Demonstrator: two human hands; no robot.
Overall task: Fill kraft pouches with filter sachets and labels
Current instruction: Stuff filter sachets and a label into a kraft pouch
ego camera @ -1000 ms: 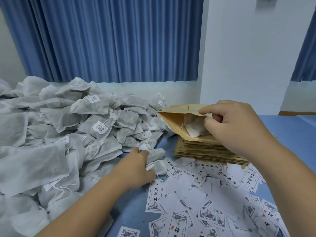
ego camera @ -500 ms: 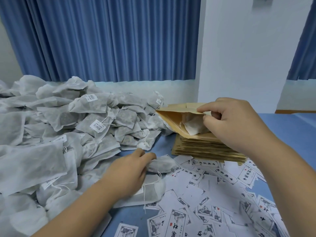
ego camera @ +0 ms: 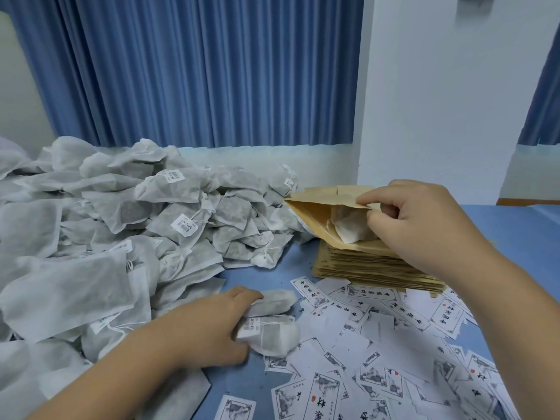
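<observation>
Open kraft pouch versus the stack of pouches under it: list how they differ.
The open kraft pouch gapes, its upper lip pinched by the right hand; the stack of pouches lies pressed flat. The open pouch holds a white sachet; the stack shows no filling. The pouch rests on the stack; the stack sits on the blue table. Both are brown kraft paper.

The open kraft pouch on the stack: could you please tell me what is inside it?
One white filter sachet shows inside the brown kraft paper pouch, its mouth held open by the right hand. Anything deeper, a label included, is covered.
</observation>
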